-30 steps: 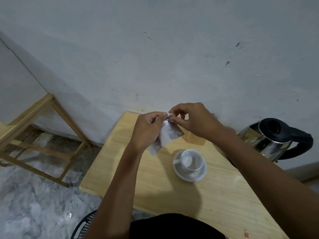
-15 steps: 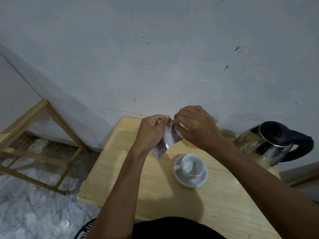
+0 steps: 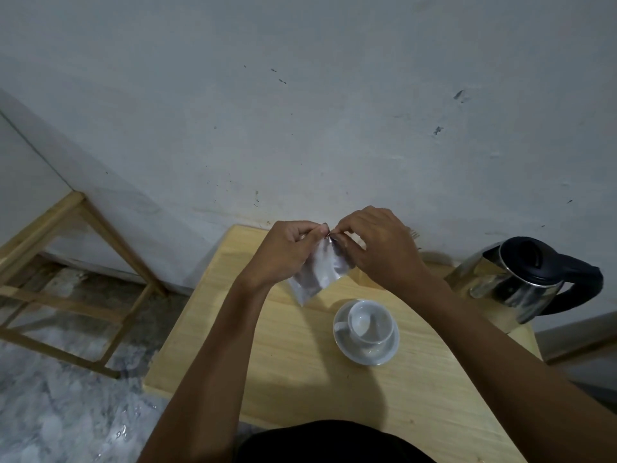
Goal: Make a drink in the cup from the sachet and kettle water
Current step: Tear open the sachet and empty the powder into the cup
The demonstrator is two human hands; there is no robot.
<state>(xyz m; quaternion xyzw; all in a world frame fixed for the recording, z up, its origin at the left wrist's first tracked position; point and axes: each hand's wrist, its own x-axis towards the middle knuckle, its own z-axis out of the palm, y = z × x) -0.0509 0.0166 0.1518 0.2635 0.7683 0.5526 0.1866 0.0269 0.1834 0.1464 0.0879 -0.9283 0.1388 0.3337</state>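
A silvery sachet point(image 3: 319, 272) hangs above the wooden table point(image 3: 290, 359), held by its top edge. My left hand point(image 3: 282, 252) pinches the top corner from the left, and my right hand point(image 3: 380, 248) pinches it from the right, fingertips almost touching. Below and to the right of the sachet, a white cup point(image 3: 369, 324) stands on a white saucer point(image 3: 347, 349); the cup looks empty. A steel kettle point(image 3: 521, 285) with a black lid and handle stands at the table's far right.
A grey wall runs right behind the table. A wooden frame stand point(image 3: 76, 262) sits on the marbled floor to the left. A small metal thing point(image 3: 414, 233), perhaps a fork, pokes out behind my right hand.
Both hands have stayed together on the sachet's top edge, shifting slightly; the sachet now hangs more folded between them. The camera has tilted a little.
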